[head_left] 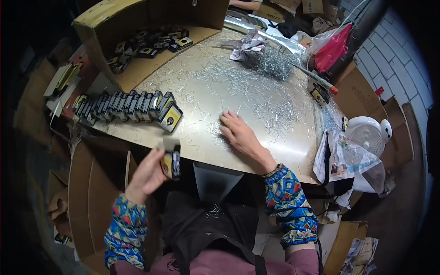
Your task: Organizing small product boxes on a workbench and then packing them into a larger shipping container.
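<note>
Just off the table's near edge, my left hand (pixel 147 173) grips a small black and yellow cardboard box (pixel 173 161). The box is upright with its top flap sticking up; its inside does not show. My right hand (pixel 239 132) rests on the metal tabletop (pixel 201 147), fingers bent and pressed together over some small silvery nails (pixel 215 128). Silvery bits show at its fingertips, though the palm side is hidden. Left of it, a row of similar small boxes (pixel 172 117) leans along the table's edge.
Loose nails (pixel 284 110) cover much of the tabletop, with a tangled heap (pixel 275 64) at the back. An open carton (pixel 151 16) holds more small boxes (pixel 160 42). A grey chute (pixel 215 181) hangs at the near edge. At right stand a white fan (pixel 365 134) and crumpled paper (pixel 350 158).
</note>
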A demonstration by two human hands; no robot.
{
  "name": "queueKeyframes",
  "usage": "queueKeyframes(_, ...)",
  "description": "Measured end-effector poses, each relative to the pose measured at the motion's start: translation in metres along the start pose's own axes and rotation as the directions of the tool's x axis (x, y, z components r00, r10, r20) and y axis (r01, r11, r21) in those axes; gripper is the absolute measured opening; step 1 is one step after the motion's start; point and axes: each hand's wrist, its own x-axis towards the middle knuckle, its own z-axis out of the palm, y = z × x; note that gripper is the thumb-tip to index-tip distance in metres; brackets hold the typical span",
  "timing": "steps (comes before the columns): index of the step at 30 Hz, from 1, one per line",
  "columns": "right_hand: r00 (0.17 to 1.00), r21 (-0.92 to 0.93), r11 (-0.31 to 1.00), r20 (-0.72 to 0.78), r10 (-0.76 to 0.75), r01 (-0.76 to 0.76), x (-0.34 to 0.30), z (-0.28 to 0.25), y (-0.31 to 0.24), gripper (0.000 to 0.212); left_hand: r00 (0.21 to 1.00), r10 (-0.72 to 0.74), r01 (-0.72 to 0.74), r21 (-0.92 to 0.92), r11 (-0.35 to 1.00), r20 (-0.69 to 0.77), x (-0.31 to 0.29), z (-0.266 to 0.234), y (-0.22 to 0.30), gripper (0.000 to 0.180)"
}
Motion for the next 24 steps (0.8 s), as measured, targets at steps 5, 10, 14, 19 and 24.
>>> queueKeyframes(5,0.98,0.214,0.974,-0.165,0.109,-0.073,-0.002,-0.005,-0.002,0.049,0.968,-0.096,0.157,0.263,0.952,-0.232,-0.027,-0.062,-0.101,0.027)
queueKeyframes(10,0.997,-0.22,0.976,-0.078,-0.016,-0.002,0.002,0.033,-0.058,0.05,0.973,-0.097,0.195,0.524,0.829,-0.209,-0.019,-0.045,-0.176,0.025)
queueKeyframes(14,0.983,-0.294,0.949,-0.173,0.064,-0.114,-0.03,0.054,-0.089,0.048,0.955,-0.193,0.249,0.261,0.932,-0.224,-0.025,-0.021,-0.201,0.018)
queueKeyframes(19,0.97,-0.31,0.923,-0.158,0.185,-0.227,-0.066,0.05,-0.129,0.053,0.905,-0.146,0.186,0.063,0.981,-0.4,-0.035,-0.004,-0.217,0.017)
queueKeyframes(24,0.983,-0.226,0.958,-0.01,0.182,-0.179,-0.085,0.012,-0.155,0.054,0.913,-0.033,0.082,0.105,0.991,-0.407,-0.043,0.008,-0.208,0.023)
